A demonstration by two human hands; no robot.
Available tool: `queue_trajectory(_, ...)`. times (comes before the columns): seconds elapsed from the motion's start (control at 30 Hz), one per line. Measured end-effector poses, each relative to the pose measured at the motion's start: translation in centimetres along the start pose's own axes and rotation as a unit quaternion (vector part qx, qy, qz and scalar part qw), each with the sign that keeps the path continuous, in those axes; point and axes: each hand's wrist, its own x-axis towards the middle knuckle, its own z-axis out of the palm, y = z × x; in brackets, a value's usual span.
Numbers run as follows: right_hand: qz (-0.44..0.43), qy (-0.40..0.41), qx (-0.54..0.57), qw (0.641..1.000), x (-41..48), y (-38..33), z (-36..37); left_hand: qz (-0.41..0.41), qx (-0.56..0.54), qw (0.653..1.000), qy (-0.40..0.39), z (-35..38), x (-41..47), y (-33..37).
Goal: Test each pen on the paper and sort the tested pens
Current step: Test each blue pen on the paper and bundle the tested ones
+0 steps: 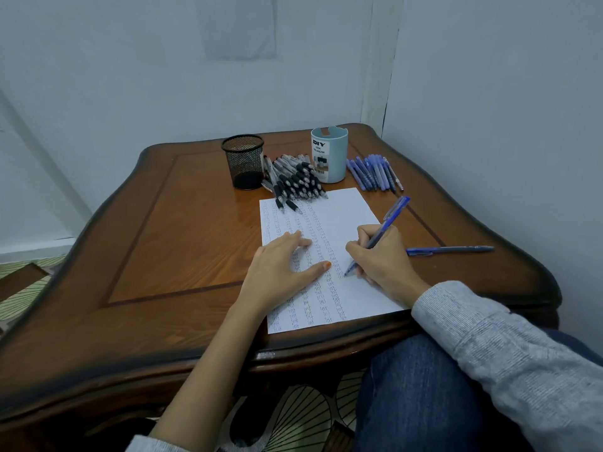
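Observation:
A white sheet of paper [346, 210], covered in columns of small pen marks, lies on the wooden table [169, 230]. My left hand [280, 272] presses flat on the sheet with straight fingers. My right hand [381, 256] grips a blue pen [393, 216], its tip touching the paper. A pile of several black pens [297, 181] lies at the sheet's far edge. Several blue pens [372, 172] lie in a row to the right of a pale blue cup. One blue pen [450, 250] lies alone right of my right hand.
A black mesh pen holder [244, 161] stands at the back, left of the black pens. The pale blue desk organizer cup [329, 154] stands between the two pen groups. Walls close in behind and to the right. My knee [417, 386] is under the table's near edge.

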Motion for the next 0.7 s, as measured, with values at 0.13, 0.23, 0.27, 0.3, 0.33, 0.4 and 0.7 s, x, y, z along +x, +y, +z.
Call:
queue_trajectory(0.13, -0.021, -0.001, -0.02, 1.0, -0.1, 0.1, 0.2, 0.001, 0.001, 1.0, -0.002, -0.1, 0.0, 0.1)
queue_trajectory(0.23, 0.012, -0.006, 0.001, 1.0, -0.1, -0.2, 0.0, 0.0, 0.008, 1.0, -0.005, -0.1, 0.0, 0.2)
queue_trajectory(0.27, 0.036, -0.009, 0.03, 0.999, -0.1, -0.3, -0.1, -0.001, 0.009, 1.0, -0.007, -0.1, 0.0, 0.2)
queue_trajectory(0.3, 0.059, -0.015, 0.068, 0.996, -0.1, -0.5, -0.1, -0.001, 0.008, 1.0, -0.007, -0.1, 0.0, 0.2)
queue_trajectory(0.33, 0.075, -0.02, 0.107, 0.991, 0.0, -0.7, -0.3, 0.0, 0.005, 1.0, -0.006, -0.1, 0.0, 0.2)
queue_trajectory(0.4, 0.092, -0.023, 0.155, 0.983, 0.0, -1.1, -0.4, 0.001, 0.0, 1.0, -0.004, -0.2, -0.1, 0.2)
queue_trajectory(0.7, 0.08, -0.036, 0.114, 0.99, -0.1, -1.1, -0.4, 0.005, 0.023, 1.0, -0.013, 0.0, 0.1, 0.0)
